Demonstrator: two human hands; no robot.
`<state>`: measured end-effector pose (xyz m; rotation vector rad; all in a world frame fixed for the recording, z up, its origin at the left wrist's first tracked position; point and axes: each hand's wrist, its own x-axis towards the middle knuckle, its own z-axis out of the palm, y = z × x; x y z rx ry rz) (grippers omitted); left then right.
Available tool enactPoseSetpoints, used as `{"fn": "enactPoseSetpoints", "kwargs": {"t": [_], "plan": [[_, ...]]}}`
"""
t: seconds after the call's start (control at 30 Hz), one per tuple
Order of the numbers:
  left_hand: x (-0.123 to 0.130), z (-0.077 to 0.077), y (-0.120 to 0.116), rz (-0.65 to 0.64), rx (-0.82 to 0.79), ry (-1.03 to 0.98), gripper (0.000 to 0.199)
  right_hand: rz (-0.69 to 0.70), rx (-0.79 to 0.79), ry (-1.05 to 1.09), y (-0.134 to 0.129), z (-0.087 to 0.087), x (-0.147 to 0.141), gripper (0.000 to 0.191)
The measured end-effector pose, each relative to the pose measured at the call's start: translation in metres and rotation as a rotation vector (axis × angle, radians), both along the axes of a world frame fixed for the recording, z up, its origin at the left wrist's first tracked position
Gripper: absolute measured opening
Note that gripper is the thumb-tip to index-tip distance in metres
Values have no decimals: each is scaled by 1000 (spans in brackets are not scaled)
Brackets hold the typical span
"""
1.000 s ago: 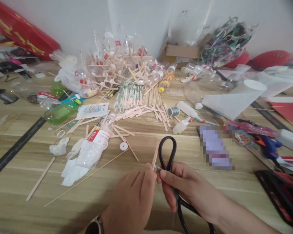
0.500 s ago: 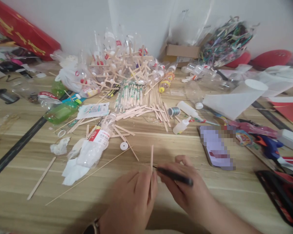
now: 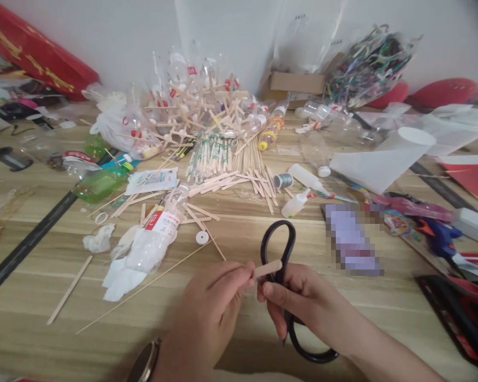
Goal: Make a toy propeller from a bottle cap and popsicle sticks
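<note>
My left hand (image 3: pixel 213 302) is closed, pinching a flat wooden craft stick (image 3: pixel 267 269) whose rounded end points right. That end lies across the upper loop of a pair of black-handled scissors (image 3: pixel 314 357). My right hand (image 3: pixel 313 300) grips the scissors around their middle, the two loops sticking out above and below the fingers. The tip of the blades points down toward the table; most of the blades are hidden by my fingers. On the table to the left lie another craft stick (image 3: pixel 69 290) and a thin bamboo skewer (image 3: pixel 143 287).
Ahead, a plastic bottle (image 3: pixel 155 233) lies by a white disc (image 3: pixel 202 237) and a glue bottle (image 3: pixel 296 205). Behind them, a heap of bottles and joined sticks (image 3: pixel 207 106) stands near bundled skewers (image 3: pixel 249 154). Rightward are a phone (image 3: pixel 352 239), a paper cone (image 3: pixel 382 164) and a glue gun (image 3: pixel 438 239).
The craft stick has swung from upright to nearly level, pointing right. My right hand has turned over, so the scissors' loops now face me. The things on the table stay put.
</note>
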<state>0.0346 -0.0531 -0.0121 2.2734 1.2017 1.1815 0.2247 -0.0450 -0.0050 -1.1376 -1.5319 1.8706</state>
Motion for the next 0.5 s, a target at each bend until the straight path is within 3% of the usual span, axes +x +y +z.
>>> {"fn": "enactPoseSetpoints", "kwargs": {"t": [0.2, 0.4, 0.5], "plan": [[4, 12, -2, 27, -393, -126, 22, -96, 398, -267, -4, 3, -4, 40], [4, 17, 0, 12, -915, -323, 26, -122, 1078, -453, -5, 3, -1, 27], [3, 14, 3, 9, -1095, -445, 26, -67, 1378, -659, -6, 4, 3, 35]]}}
